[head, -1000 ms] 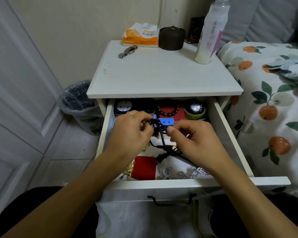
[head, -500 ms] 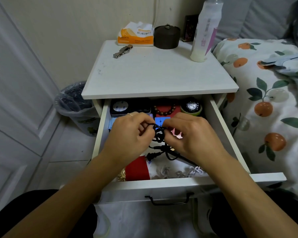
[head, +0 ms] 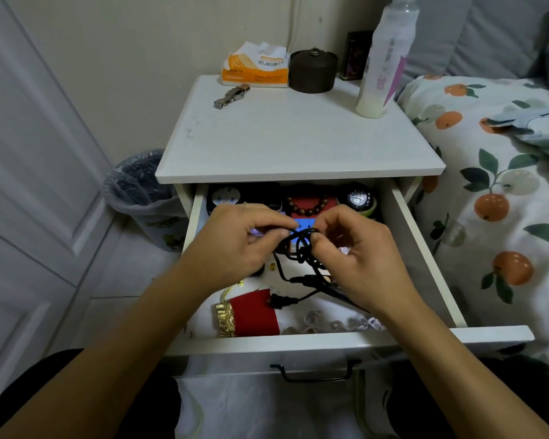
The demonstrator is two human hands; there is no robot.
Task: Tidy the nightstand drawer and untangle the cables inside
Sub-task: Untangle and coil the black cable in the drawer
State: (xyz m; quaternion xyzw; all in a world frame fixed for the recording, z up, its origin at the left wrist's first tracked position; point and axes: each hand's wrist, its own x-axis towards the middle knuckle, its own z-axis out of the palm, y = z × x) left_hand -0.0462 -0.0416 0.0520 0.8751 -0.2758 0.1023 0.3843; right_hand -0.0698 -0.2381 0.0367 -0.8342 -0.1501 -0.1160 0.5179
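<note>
Cable (head: 301, 248) pinched between both hands' fingers (head: 278, 231), above drawer (head: 330, 342)

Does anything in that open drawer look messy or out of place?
Yes: the black cable held between the left hand and right hand is knotted into loops, and a pale cord lies tangled along the drawer front.

Drawer (head: 425, 236): white, pulled fully open. Black cable (head: 301, 248): looped and knotted above drawer centre; two plug ends trail toward 6 o'clock. White cable (head: 330, 324): tangled along front wall.
</note>
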